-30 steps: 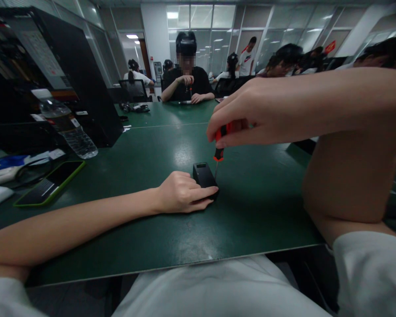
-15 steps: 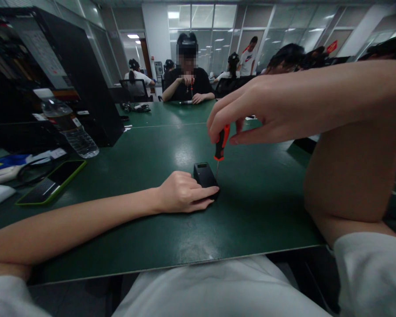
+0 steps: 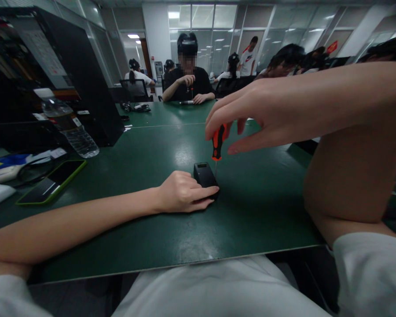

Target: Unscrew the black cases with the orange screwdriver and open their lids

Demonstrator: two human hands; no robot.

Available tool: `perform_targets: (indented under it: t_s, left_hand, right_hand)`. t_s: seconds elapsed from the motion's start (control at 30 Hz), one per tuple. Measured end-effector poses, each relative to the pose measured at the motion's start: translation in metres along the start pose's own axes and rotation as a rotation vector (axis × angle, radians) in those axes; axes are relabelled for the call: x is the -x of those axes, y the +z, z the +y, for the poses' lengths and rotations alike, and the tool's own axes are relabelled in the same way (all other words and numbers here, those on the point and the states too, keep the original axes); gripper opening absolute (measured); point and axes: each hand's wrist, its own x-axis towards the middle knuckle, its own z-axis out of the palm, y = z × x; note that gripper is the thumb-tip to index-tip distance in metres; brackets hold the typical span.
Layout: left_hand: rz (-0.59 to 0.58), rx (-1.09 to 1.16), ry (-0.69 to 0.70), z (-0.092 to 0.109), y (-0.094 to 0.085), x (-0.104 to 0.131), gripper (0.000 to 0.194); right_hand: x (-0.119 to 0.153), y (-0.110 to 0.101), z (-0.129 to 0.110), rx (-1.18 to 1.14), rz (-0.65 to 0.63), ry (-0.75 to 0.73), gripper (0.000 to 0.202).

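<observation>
A small black box-shaped device (image 3: 205, 174) with a sloping top lies on the green table. My left hand (image 3: 186, 192) rests on the tabletop and grips the device, its index finger stretched across the near end. Above it, my right hand (image 3: 240, 110) is closed around the red-and-black handle of a screwdriver (image 3: 217, 147), with the thumb standing a little off the handle. The screwdriver's thin shaft points almost straight down at the device's right edge. Whether the tip sits in a screw is too small to make out.
On the left, a clear plastic bottle (image 3: 69, 123) leans by a large black case (image 3: 86, 79), and a green-edged phone (image 3: 52, 182) lies nearer. Cables (image 3: 137, 107) rest farther back. Across the table sits a person (image 3: 188, 79) holding another screwdriver.
The screwdriver handle has shifted slightly left and stands more upright, and my right thumb has moved away from it. My left hand and the device have stayed put.
</observation>
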Motion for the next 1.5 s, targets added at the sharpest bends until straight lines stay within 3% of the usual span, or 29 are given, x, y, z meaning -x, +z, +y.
perform_targets:
  t_s: [0.17, 0.4, 0.6, 0.87, 1.5]
  left_hand:
    - [0.0, 0.008, -0.002, 0.0, 0.0, 0.0, 0.024]
    - [-0.016, -0.006, 0.004, 0.0, 0.0, 0.0, 0.025]
    - [-0.009, -0.002, 0.001, 0.0, 0.0, 0.0, 0.025]
    - [-0.004, 0.011, 0.008, -0.001, 0.0, 0.0, 0.026]
    - [-0.006, 0.014, 0.008, -0.001, 0.001, 0.0, 0.026]
  right_hand:
    - [0.0, 0.005, 0.009, 0.038, 0.057, 0.111, 0.056]
    - [0.001, 0.002, 0.003, -0.076, 0.097, 0.095, 0.051]
    - [-0.006, -0.001, -0.007, 0.16, 0.202, 0.099, 0.038]
    - [-0.018, 0.006, 0.0, -0.027, 0.192, 0.136, 0.035]
    - [-0.023, 0.006, -0.004, -0.019, 0.18, 0.096, 0.035]
